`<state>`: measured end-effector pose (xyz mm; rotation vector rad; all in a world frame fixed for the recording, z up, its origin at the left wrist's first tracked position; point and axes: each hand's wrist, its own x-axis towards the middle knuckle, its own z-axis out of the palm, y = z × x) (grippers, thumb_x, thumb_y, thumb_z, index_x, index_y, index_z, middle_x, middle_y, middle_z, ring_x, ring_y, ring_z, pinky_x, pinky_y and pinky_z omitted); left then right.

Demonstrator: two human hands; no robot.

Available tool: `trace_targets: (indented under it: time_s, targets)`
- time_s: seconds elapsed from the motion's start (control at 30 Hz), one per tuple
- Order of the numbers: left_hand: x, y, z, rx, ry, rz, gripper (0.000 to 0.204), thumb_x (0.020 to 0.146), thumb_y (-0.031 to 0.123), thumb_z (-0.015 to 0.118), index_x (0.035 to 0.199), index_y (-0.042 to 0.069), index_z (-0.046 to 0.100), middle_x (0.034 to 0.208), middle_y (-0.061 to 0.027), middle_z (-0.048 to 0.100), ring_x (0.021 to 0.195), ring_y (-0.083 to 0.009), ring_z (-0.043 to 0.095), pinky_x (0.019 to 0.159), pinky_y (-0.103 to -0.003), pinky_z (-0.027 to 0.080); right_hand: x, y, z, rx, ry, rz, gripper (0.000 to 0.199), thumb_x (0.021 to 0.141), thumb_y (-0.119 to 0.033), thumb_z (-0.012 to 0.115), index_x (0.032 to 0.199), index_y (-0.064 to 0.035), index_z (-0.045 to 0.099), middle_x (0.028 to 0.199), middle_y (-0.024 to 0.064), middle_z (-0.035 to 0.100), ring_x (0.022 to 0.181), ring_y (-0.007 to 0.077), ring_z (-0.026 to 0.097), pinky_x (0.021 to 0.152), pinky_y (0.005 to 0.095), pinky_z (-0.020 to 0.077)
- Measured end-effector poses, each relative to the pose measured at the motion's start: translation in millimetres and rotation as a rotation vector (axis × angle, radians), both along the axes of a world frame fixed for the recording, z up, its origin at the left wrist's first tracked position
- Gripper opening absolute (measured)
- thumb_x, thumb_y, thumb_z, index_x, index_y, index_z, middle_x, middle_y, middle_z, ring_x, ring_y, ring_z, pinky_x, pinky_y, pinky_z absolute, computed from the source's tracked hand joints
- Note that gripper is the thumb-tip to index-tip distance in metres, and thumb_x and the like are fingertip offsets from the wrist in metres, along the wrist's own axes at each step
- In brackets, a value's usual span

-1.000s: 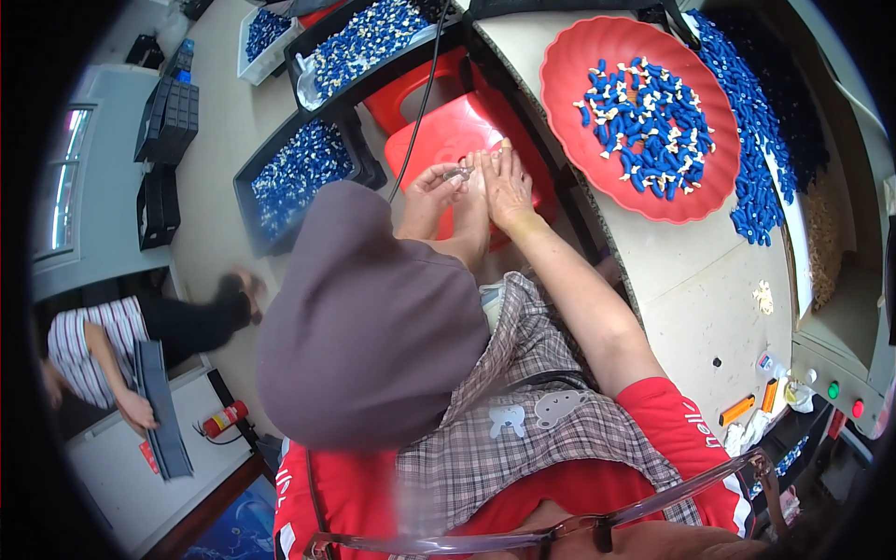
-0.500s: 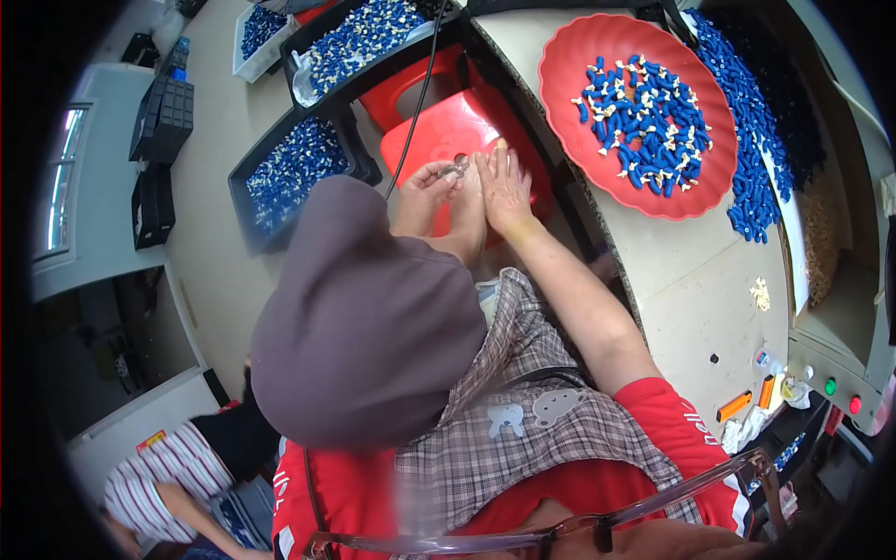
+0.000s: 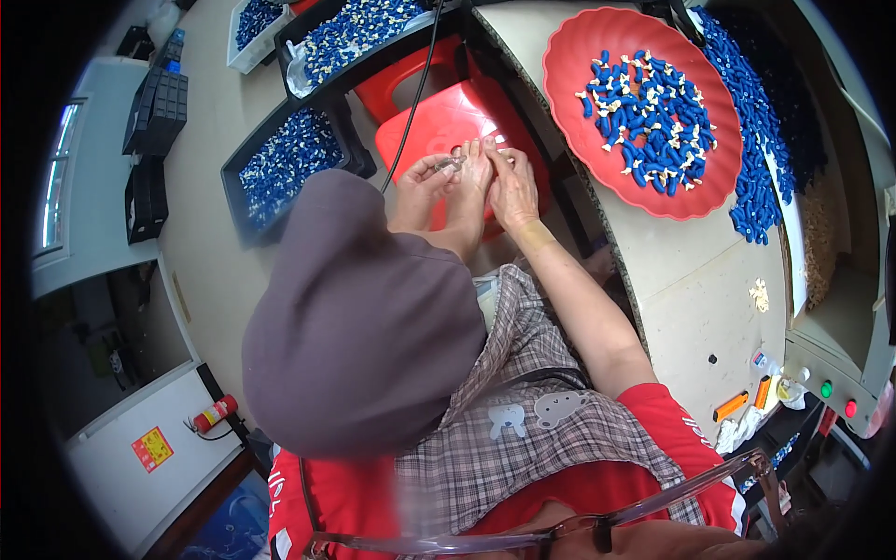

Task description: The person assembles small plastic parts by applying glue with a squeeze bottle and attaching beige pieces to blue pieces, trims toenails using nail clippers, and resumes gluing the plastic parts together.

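I see my left hand (image 3: pixel 425 179) and right hand (image 3: pixel 509 182) pinched together on a tiny metallic part (image 3: pixel 457 161) above the red plastic stool (image 3: pixel 439 121). If my fingertips slip, it could drop to the floor, far from the red round tray (image 3: pixel 569 65) on the desk (image 3: pixel 709 280).

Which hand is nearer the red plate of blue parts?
Right. The right hand is on the side toward the red plate; the left hand is beyond it, farther away.

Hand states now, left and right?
Left hand: pinched shut on a small metal part.
Right hand: fingers curled at the same part; grip cannot be told.
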<state>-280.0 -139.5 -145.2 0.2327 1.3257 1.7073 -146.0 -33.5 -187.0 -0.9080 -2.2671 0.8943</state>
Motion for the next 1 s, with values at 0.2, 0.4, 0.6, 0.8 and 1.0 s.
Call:
trace_targets:
  time_s: [0.2,0.4,0.6,0.8,1.0]
  targets:
    - [0,-2,4,0.004,-0.001,0.016,0.026,0.084,-0.002,0.06,0.11,-0.001,0.057,0.097,-0.0088,0.065,0.081,-0.0139,0.062,0.071,-0.024,0.05,18,-33,7,0.045,-0.031,0.124,0.054,0.075,0.003,0.052,0.127,-0.0092,0.05,0.115,0.0121,0.049,0.103,0.0312,0.049,0.09,0.0406,0.0417]
    - [3,-1,7,-0.025,-0.014,0.036,0.025,0.084,-0.003,0.06,0.109,-0.002,0.057,0.096,-0.0089,0.065,0.08,-0.014,0.063,0.071,-0.024,0.05,11,-21,0,0.038,-0.052,0.077,0.056,0.074,0.003,0.053,0.129,-0.0073,0.047,0.119,0.0123,0.048,0.107,0.0318,0.048,0.092,0.0412,0.0401]
    - [-1,-1,1,-0.011,0.005,0.015,0.026,0.084,-0.002,0.06,0.11,-0.001,0.057,0.098,-0.0092,0.064,0.081,-0.0146,0.062,0.071,-0.024,0.05,11,-18,-7,0.099,-0.097,0.113,0.061,0.079,-0.001,0.05,0.138,-0.0083,0.037,0.125,0.0136,0.045,0.11,0.0317,0.046,0.091,0.0422,0.0411]
    - [3,0,8,-0.012,-0.03,0.047,0.024,0.084,-0.003,0.059,0.109,-0.002,0.057,0.097,-0.0098,0.065,0.08,-0.015,0.062,0.07,-0.024,0.049,12,-25,4,0.16,-0.292,0.131,0.064,0.081,-0.005,0.05,0.141,-0.0166,0.031,0.14,0.0168,0.03,0.121,0.0368,0.038,0.093,0.0496,0.0386]
    - [0,0,2,-0.026,-0.007,0.023,0.025,0.085,0.0,0.059,0.11,0.0,0.057,0.101,-0.0098,0.064,0.082,-0.0148,0.062,0.072,-0.025,0.05,-23,-2,-9,0.17,-0.457,0.131,0.062,0.087,-0.012,0.045,0.145,-0.0224,0.023,0.149,0.0184,0.016,0.134,0.0414,0.023,0.096,0.0608,0.0319]
